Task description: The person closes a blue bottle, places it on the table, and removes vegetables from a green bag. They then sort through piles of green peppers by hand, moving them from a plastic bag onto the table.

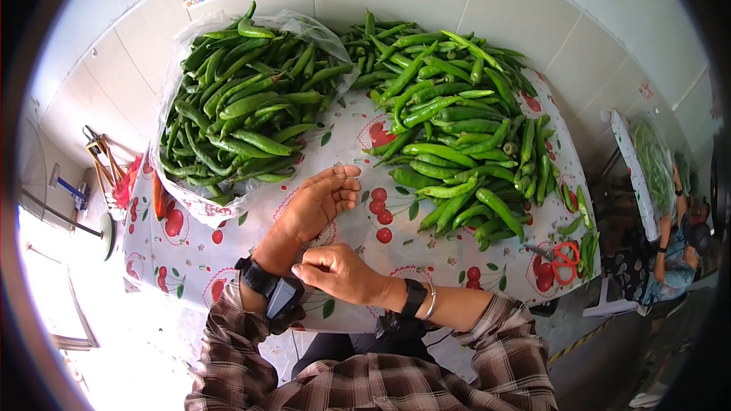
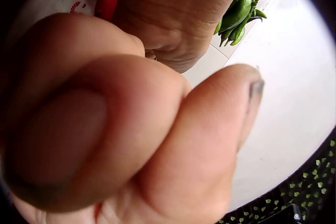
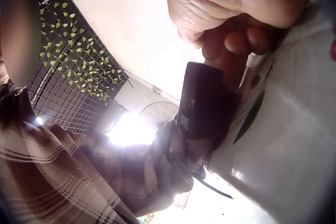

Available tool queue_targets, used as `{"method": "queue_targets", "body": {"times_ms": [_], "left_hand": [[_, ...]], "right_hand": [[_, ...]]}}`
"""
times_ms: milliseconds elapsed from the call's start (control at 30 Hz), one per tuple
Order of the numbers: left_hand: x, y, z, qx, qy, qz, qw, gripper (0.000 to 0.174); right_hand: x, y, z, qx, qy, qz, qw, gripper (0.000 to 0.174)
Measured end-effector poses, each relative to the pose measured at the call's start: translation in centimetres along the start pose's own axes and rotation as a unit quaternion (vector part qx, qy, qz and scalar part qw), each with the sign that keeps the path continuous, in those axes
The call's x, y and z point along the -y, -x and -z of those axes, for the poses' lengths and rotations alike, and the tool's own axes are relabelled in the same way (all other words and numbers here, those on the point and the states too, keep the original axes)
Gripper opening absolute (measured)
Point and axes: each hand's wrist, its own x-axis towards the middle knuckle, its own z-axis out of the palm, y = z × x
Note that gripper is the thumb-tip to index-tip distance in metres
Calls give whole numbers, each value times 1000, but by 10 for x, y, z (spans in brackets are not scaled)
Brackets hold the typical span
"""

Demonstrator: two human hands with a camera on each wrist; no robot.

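In the head view my left hand is palm up over the flowered tablecloth, fingers loosely bent and holding nothing. My right hand lies just below it, close to the left wrist, its fingers curled in with nothing seen in them; whether it touches the wrist I cannot tell. A black device is strapped on the left wrist. Bent left fingers fill much of the left wrist view. In the right wrist view curled right fingers are near the dark device.
Green peppers fill a clear plastic bag at the back left. A large loose pile of peppers covers the back right. Red-handled scissors lie at the right edge beside small peppers. Another person is at the far right.
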Motion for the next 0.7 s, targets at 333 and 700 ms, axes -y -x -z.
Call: {"method": "queue_targets", "body": {"times_ms": [333, 700], "left_hand": [[1, 0, 0, -6, 3, -1, 1000, 26], [1, 0, -1, -3, -8, -3, 1000, 26]], "right_hand": [[1, 0, -2, -12, -6, 8, 1000, 34], [-1, 0, -3, -10, -18, -2, 1000, 34]]}}
